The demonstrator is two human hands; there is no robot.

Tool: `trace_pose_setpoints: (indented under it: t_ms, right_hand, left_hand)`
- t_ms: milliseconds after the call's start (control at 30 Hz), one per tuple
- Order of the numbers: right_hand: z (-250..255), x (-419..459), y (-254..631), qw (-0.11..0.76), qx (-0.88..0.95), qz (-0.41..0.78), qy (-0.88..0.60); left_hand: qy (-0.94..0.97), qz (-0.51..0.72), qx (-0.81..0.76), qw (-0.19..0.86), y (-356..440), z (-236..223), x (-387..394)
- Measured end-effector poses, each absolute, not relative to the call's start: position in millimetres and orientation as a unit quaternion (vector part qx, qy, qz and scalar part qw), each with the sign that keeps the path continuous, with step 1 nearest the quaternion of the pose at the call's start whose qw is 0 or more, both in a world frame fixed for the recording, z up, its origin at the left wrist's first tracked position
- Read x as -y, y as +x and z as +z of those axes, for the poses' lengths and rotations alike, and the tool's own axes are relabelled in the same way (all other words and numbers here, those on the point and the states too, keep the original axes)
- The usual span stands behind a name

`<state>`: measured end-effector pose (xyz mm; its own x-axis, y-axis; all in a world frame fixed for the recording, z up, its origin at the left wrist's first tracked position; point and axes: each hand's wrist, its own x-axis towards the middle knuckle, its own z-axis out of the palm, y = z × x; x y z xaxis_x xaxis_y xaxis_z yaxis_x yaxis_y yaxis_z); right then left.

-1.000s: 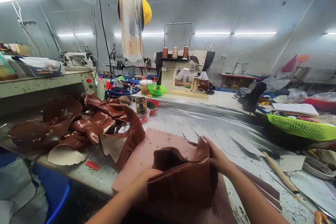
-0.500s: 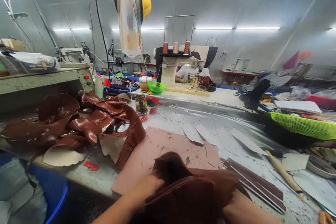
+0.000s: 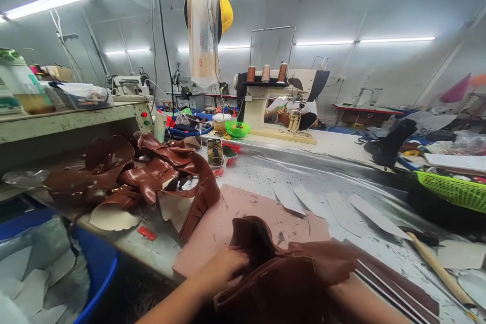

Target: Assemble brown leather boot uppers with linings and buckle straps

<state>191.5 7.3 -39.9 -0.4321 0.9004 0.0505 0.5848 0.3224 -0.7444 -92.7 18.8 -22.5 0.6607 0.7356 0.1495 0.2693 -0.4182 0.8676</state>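
Note:
A brown leather piece [image 3: 288, 278] lies crumpled on a pink cutting mat [image 3: 235, 217] at the near edge of the workbench. My left hand [image 3: 224, 266] grips its left side, fingers curled into the folds. My right hand is under the leather; only the forearm [image 3: 357, 304] shows, its fingers hidden.
A heap of brown leather boot parts [image 3: 140, 177] sits to the left. Pale paper patterns [image 3: 334, 207], dark strips [image 3: 395, 283] and a wooden-handled hammer [image 3: 436, 263] lie right. A phone [image 3: 215, 152], a green basket [image 3: 451, 190] and a sewing machine [image 3: 281, 106] with a person behind it stand farther back. A blue bin [image 3: 94, 273] is below left.
The leather piece dropped from upright to a low crumpled heap nearer me. My right hand went from gripping its top edge to hidden beneath it. The view shifted slightly left.

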Motion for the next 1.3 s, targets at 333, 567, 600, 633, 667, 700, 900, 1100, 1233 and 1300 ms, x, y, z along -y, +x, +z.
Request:
trace_pose_setpoints:
  t_ms: [333, 567, 600, 633, 667, 700, 900, 1100, 1233, 1300]
  right_hand:
    - [-28.3, -15.3, 184.5, 0.442, 0.566, 0.467, -0.516]
    - [-20.8, -16.8, 191.3, 0.292, 0.655, 0.508, -0.478]
    - [-17.7, -18.5, 190.3, 0.275, 0.662, 0.509, -0.477]
    - [-14.3, -20.5, 188.3, 0.256, 0.677, 0.507, -0.469]
    - [-10.9, -22.6, 185.4, 0.234, 0.696, 0.499, -0.459]
    - [-7.4, -24.6, 181.8, 0.212, 0.716, 0.490, -0.450]
    - [8.9, -30.7, 162.8, 0.107, 0.738, 0.498, -0.442]
    - [8.7, -52.5, 190.4, 0.189, 0.697, 0.517, -0.459]
    - [14.4, -69.8, 203.4, 0.255, 0.722, 0.282, -0.578]
    - [18.1, -66.0, 202.1, 0.327, 0.698, 0.104, -0.629]
  left_hand:
    - [0.780, 0.272, -0.334, 0.453, -92.7, -15.0, -16.0]
    - [0.695, 0.347, -0.462, 0.427, -100.4, -39.8, -17.9]
    - [0.666, 0.391, -0.501, 0.391, -100.7, -42.6, -21.7]
    - [0.634, 0.434, -0.533, 0.354, -100.1, -43.6, -26.6]
    - [0.601, 0.471, -0.555, 0.330, -98.5, -42.9, -32.3]
    - [0.568, 0.498, -0.567, 0.329, -96.0, -40.6, -38.5]
    - [0.437, 0.387, -0.471, 0.661, -86.9, -19.7, -59.4]
    - [0.351, 0.417, -0.344, 0.764, -103.3, -32.1, -53.0]
    - [0.372, 0.396, -0.317, 0.777, -97.6, -33.6, -57.5]
    - [0.395, 0.383, -0.366, 0.751, -98.0, -26.6, -60.2]
